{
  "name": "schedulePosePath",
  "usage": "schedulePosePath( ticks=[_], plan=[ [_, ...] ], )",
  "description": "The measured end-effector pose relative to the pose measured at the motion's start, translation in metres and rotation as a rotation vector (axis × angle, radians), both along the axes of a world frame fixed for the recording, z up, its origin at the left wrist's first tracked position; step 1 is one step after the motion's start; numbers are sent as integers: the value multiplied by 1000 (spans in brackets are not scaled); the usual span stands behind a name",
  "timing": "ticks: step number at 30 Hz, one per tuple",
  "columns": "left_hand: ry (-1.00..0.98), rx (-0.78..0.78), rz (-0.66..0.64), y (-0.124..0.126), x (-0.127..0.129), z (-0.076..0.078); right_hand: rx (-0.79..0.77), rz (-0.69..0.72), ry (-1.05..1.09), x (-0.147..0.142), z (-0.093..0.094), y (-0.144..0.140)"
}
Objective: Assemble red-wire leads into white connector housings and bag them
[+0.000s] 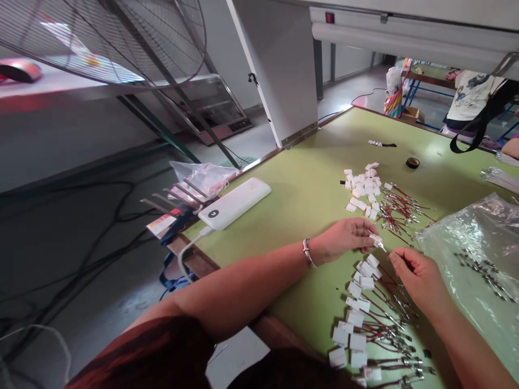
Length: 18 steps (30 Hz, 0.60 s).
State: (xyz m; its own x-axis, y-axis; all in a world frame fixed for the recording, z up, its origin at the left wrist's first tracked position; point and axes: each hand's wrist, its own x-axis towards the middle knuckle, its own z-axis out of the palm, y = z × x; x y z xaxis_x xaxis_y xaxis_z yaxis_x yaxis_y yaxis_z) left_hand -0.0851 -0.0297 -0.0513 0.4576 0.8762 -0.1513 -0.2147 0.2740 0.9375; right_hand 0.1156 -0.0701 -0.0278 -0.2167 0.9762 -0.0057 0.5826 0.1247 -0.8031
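Note:
My left hand (357, 235) is closed on a small white plastic connector housing (375, 239), pinched between thumb and fingers. Just right of it, my right hand (413, 266) pinches a short wire whose metal terminal end meets the housing; how far it sits inside I cannot tell. Below both hands runs a column of white housings (357, 341) with red-brown wires and metal terminals attached. Beyond my left hand lies a pile of loose white housings (364, 186). Beside that pile is a heap of loose red wires (399, 210) with metal ends.
A clear plastic bag (450, 227) with dark metal-ended pieces lies at the right. A white power bank (235, 204) with a cable rests on the left edge of the green table (300, 178). Black tape (412, 162) sits farther back. A fan (162, 43) stands upper left; another person (470, 97) is beyond.

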Motion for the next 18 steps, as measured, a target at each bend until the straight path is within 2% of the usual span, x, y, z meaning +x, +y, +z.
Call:
schedulePosePath(
  ticks=[8, 16, 18],
  plan=[
    [-30, -57, 22, -2, 0, 4, 154, 36, -101, 2, -4, -2],
    [-45, -92, -14, 1, -3, -2, 689, 83, -282, 5, -12, -4],
    [-60, -114, -16, 1, -4, -2, 779, 95, -338, 5, -13, -4]
  ],
)
